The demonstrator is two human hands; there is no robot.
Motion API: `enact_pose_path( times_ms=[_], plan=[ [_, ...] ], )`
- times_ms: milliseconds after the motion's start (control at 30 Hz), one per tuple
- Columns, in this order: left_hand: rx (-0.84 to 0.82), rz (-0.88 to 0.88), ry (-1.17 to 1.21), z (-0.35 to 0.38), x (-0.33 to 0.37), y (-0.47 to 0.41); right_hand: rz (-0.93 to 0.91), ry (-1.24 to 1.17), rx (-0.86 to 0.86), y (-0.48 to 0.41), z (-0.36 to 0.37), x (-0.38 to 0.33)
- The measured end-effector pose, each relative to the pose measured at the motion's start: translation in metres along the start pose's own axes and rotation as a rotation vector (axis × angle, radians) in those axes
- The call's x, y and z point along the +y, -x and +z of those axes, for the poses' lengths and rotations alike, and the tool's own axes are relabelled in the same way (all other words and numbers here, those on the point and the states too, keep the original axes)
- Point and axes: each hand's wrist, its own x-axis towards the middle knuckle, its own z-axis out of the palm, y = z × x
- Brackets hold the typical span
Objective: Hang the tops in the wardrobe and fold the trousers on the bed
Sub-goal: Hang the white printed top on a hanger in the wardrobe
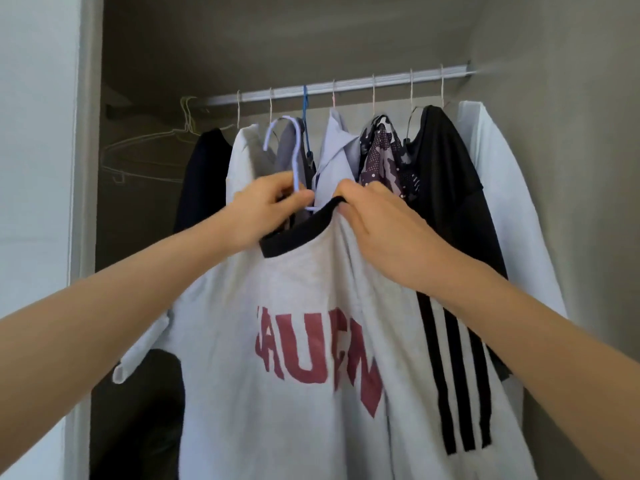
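A grey T-shirt with red lettering and a black collar is hanging below the rail, in front of the clothes already on it. It is sitting on a pale hanger, whose hook is standing just under the rail and not resting on it.

- **Left hand**: is pinching the hanger's stem below the rail, with the fingers curled round it.
- **Right hand**: is gripping the black collar, with the fingers clamped on the cloth, just beside the left hand.

Hanging from the rail, from its left end to its right:
- bare wire hangers
- a black top
- a pale grey top
- a blue shirt
- a patterned top
- a striped black top
- a white top
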Motion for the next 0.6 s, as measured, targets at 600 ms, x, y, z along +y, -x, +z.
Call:
enact_pose_path(
  times_ms=[600],
  plan=[
    [0.186,-0.062,-0.012,-0.002,-0.018,0.008,0.433,-0.244,-0.157,0.000,-0.016,0.055]
  ],
)
